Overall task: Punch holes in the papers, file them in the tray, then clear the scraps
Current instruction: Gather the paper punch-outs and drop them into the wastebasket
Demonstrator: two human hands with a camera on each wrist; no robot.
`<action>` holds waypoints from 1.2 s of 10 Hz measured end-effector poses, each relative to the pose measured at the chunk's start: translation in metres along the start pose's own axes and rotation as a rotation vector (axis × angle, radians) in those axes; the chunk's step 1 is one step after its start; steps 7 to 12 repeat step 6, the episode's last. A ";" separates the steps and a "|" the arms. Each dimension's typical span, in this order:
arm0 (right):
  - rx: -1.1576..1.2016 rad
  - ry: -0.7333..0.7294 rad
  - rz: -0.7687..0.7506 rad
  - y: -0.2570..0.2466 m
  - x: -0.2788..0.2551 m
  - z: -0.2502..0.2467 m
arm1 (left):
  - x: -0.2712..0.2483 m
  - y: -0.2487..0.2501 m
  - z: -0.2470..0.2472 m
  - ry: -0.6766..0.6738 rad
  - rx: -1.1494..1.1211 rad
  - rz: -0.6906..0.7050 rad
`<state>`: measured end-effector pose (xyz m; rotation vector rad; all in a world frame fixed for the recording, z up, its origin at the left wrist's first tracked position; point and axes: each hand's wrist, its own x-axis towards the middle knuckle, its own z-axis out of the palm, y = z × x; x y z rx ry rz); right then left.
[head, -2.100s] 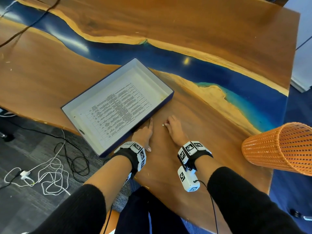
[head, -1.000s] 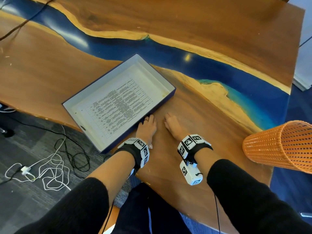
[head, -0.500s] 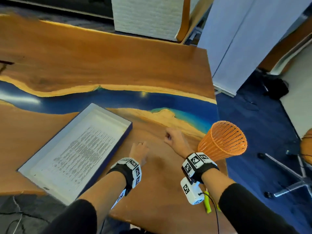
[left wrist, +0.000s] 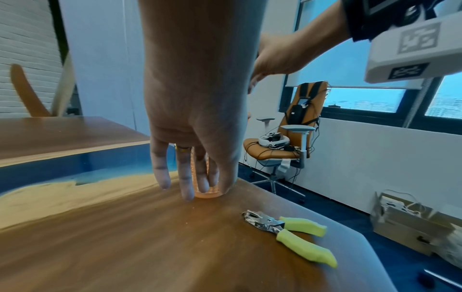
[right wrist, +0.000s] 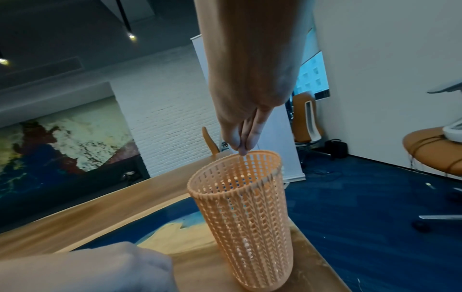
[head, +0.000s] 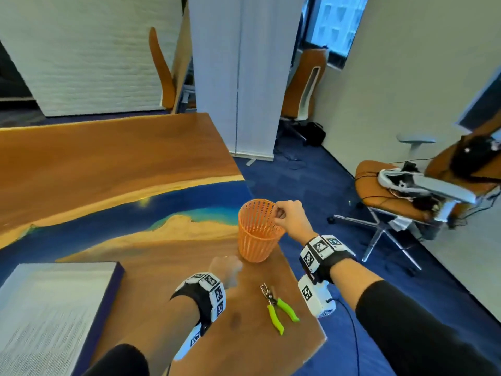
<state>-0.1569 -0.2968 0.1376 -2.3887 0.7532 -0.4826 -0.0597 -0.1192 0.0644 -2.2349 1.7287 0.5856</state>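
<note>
Two hands, right hand fingertips pinched together over bin rim, left hand fingers straight on table.

The tabletop is brown wood with a wide blue stripe running across it and a sandy yellow patch beside the blue. The floor is dark blue carpet. On the right stands an orange chair with a white headset and black wires lying on its seat. Far off, another orange chair stands by a white wall under a window. A tall white banner stands past the far end of the tabletop.
</note>
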 end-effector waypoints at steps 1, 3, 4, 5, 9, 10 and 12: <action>0.018 0.019 0.043 0.008 -0.001 -0.001 | 0.001 0.005 0.001 0.019 0.010 0.033; 0.064 0.006 0.096 0.011 0.004 0.009 | -0.004 -0.004 0.004 -0.052 -0.049 0.002; 0.072 -0.018 0.102 0.012 0.007 0.015 | -0.007 -0.009 0.008 -0.056 -0.111 -0.016; 0.072 -0.051 0.145 0.008 0.015 0.020 | -0.015 -0.015 -0.001 -0.047 -0.207 -0.070; -0.036 -0.082 0.133 0.002 0.024 0.024 | -0.028 -0.021 -0.018 0.036 -0.375 -0.124; -0.036 -0.082 0.133 0.002 0.024 0.024 | -0.028 -0.021 -0.018 0.036 -0.375 -0.124; -0.036 -0.082 0.133 0.002 0.024 0.024 | -0.028 -0.021 -0.018 0.036 -0.375 -0.124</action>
